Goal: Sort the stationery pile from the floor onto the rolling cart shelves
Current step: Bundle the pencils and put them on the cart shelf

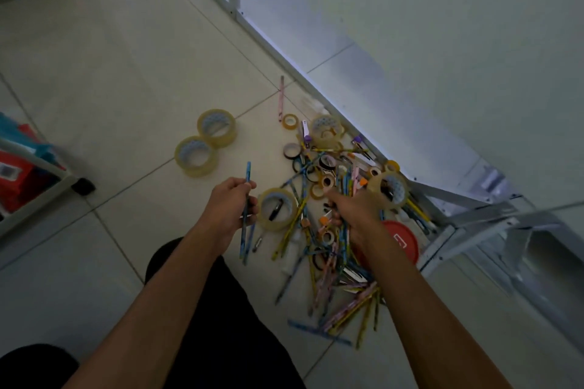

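Gripping a couple of blue pencils, our left hand hovers beside the stationery pile on the tiled floor. Our right hand reaches down into the pile, fingers hidden, so we cannot tell its grip. Patterned pencils, tape rolls; the red lid's white mark is unreadable.

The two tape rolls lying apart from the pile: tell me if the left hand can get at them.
Probably not yet: the floor around the two tape rolls is bare, but the left hand holds blue pencils.
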